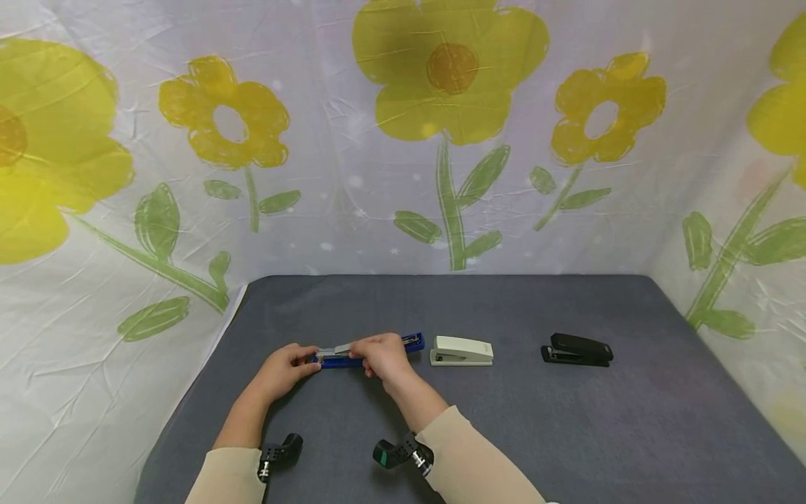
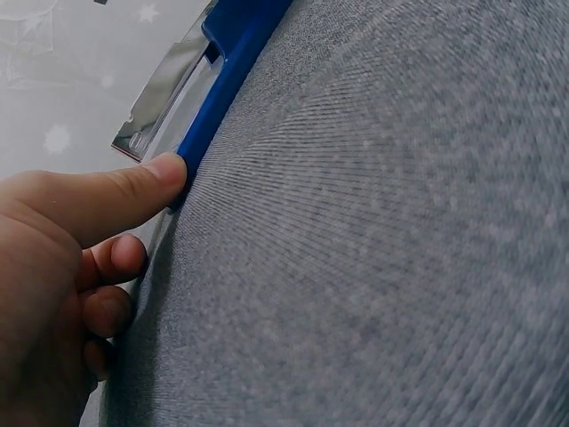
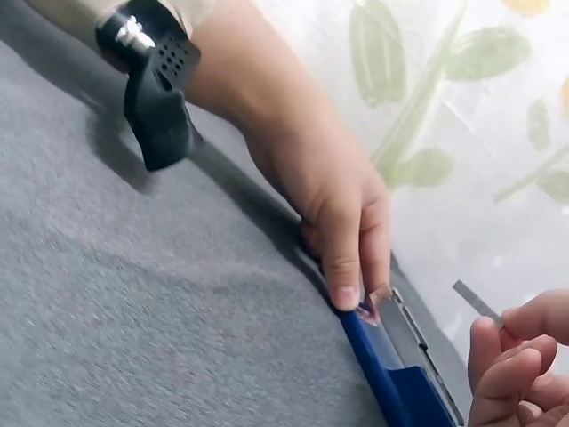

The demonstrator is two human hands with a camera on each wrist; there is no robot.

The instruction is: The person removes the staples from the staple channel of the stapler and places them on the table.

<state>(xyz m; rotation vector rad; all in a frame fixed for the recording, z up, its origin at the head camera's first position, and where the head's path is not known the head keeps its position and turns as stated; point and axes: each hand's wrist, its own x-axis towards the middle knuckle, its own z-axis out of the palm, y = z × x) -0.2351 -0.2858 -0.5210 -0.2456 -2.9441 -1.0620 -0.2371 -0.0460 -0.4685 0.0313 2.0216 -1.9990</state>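
A blue stapler (image 1: 337, 363) lies opened out on the table, its metal staple channel exposed and its top swung to the right. At its left end, my left hand (image 1: 283, 372) pinches the base, the thumb (image 2: 164, 173) on the blue edge. Above the channel, my right hand (image 1: 385, 358) pinches a thin grey strip of staples (image 3: 478, 303) between thumb and fingers. In the right wrist view the strip is apart from the stapler. The right hand hides the middle of the stapler in the head view.
A white stapler (image 1: 462, 351) stands just right of the blue one, and a black stapler (image 1: 577, 351) lies farther right. All are on a dark grey cloth-covered table (image 1: 504, 434). A flower-printed curtain (image 1: 340, 210) hangs behind and at the sides.
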